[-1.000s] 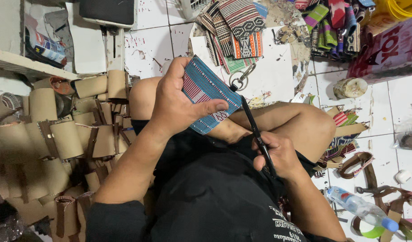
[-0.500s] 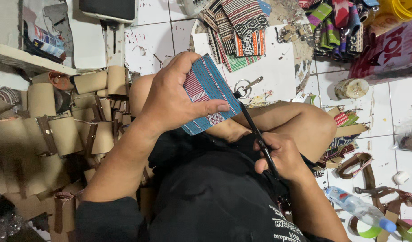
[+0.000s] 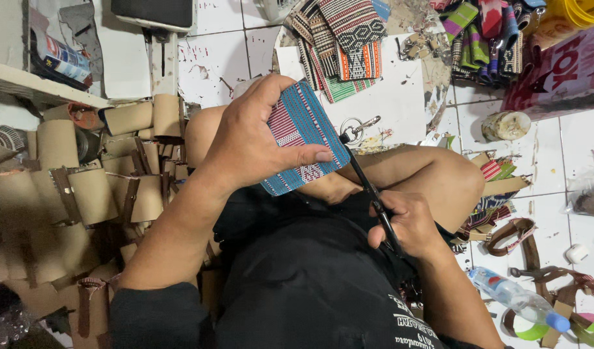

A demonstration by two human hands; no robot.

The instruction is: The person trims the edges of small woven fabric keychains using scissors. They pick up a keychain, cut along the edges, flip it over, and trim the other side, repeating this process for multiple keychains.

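Observation:
My left hand (image 3: 255, 145) grips a small woven pouch (image 3: 303, 129), teal with pink and white bands, holding it above my crossed legs. A metal key ring with a clasp (image 3: 356, 127) hangs at the pouch's right edge. My right hand (image 3: 410, 223) holds black scissors (image 3: 368, 187), whose blades point up along the pouch's right edge toward the ring. I sit on a white tiled floor in black clothes.
Stacked brown leather-like pieces with straps (image 3: 83, 194) fill the left. More woven pouches (image 3: 345, 45) lie ahead on white paper. Colourful fabric pieces (image 3: 484, 32), a tape roll (image 3: 506, 125), brown straps (image 3: 510, 236) and a plastic water bottle (image 3: 517, 300) lie at right.
The pouch in my left hand has tilted slightly and come closer. The scissors have shifted a little along its right edge near the key ring.

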